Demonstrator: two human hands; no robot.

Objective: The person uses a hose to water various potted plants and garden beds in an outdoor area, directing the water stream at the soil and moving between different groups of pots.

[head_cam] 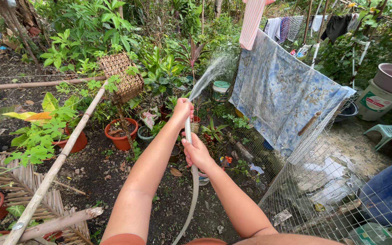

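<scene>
Gripping a pale hose (188, 131), the left hand (182, 109) clenches its tip and the right hand (196, 152) grasps it just below. Water sprays over orange pots (121, 134) toward a blue cloth (282, 90) on a wire fence (323, 181); a bamboo pole (64, 154) slants left.

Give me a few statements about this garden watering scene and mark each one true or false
1. Both hands grip the hose. True: the left hand holds its nozzle end, the right hand holds it lower down.
2. No water leaves the hose. False: a water spray shoots up and to the right.
3. A blue cloth hangs over the wire fence. True.
4. The terracotta pot lies tipped over. False: it stands upright on the soil.
5. The woven basket sits on the ground. False: it is raised on a stick.
</scene>
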